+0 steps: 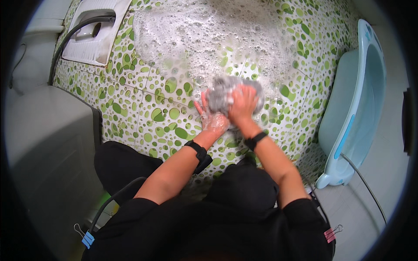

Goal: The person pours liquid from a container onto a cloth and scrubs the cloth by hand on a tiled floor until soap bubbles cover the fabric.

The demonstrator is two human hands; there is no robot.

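On the green-spotted floor, by foam whose slickness could make it skid away, lies the grey cloth, the left hand spread open at its edge, the right hand pressing it (whether gripping, I cannot tell).

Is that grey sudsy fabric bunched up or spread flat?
Bunched up: the grey fabric shows as a compact, blurred lump, with the right hand on it and the left hand at its edge.
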